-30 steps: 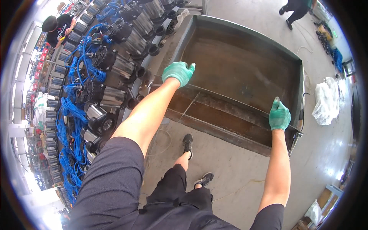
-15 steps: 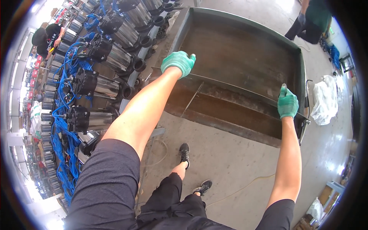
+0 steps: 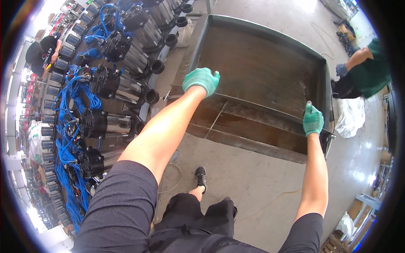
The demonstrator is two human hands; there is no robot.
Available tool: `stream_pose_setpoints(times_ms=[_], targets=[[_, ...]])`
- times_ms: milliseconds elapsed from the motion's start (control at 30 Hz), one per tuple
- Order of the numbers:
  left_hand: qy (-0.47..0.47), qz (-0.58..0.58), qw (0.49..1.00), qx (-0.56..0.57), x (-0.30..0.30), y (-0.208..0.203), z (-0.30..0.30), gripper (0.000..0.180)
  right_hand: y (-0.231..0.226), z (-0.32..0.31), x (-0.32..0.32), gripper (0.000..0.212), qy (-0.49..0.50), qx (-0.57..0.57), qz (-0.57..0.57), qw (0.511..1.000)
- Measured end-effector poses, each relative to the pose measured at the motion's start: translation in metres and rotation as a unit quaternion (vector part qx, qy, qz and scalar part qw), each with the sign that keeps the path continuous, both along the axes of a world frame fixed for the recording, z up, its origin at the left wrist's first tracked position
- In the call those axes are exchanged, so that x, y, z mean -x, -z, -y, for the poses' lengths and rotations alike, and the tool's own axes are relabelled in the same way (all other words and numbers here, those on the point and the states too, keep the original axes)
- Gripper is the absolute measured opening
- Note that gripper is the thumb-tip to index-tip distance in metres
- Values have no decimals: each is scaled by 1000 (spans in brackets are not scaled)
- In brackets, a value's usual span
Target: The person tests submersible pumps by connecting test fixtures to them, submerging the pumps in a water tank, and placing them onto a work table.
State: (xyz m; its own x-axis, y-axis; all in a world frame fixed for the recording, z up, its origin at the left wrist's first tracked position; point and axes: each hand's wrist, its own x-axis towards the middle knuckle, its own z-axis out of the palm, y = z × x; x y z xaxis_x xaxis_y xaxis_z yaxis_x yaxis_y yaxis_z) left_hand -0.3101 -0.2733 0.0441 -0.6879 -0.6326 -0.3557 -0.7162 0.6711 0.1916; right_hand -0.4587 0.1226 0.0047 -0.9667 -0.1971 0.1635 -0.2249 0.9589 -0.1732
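In front of me is a wide, shallow dark metal trough (image 3: 253,63) with raised sides and brown-stained bottom. Along its near part runs a thin metal bar (image 3: 249,102). Green knit gloves cover both my hands. My left hand (image 3: 201,82) is closed at the bar's left part, thumb raised. Near the trough's right corner, my right hand (image 3: 313,119) is closed on the same bar, its thumb pointing away from me. Both sets of fingertips are mostly hidden. Nearer to me, a divided compartment (image 3: 257,130) holds a little brown liquid.
Rows of black-and-steel pump-like units (image 3: 122,86) with blue cable bundles (image 3: 63,147) line the left. One person (image 3: 44,55) stands beyond them. Another person in green (image 3: 371,69) is at the right, near a white plastic bag (image 3: 351,118). A thin hose (image 3: 270,204) lies on the floor.
The pump-like units have slid down the view as I move forward with the trough. The person in green appears closer at the right. My hands keep their hold, and my feet have changed position.
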Motion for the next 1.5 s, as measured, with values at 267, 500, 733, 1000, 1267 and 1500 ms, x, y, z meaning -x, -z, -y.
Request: stream_pose_setpoints(times_ms=[267, 500, 733, 1000, 1267, 1500], targets=[[8, 37, 999, -12, 2, 0, -5, 52, -5, -5, -10, 54, -1, 4, 12, 1000], [-16, -164, 985, -47, -20, 2, 3, 40, -7, -1, -7, 53, -39, 1, 23, 999], [-107, -503, 854, -76, -184, -34, -74, 16, -7, -6, -2, 58, -37, -10, 89, 995], [-489, -516, 676, 195, -404, -119, -21, 31, 1, -15, 1, 62, -55, 5, 95, 994], [-382, -617, 663, -183, -432, -137, 73, 57, 3, -11, -1, 43, -144, 3, 51, 988], [-386, -623, 647, -211, -402, -143, 23, 58, -19, 20, -59, 42, -132, 257, 105, 951]])
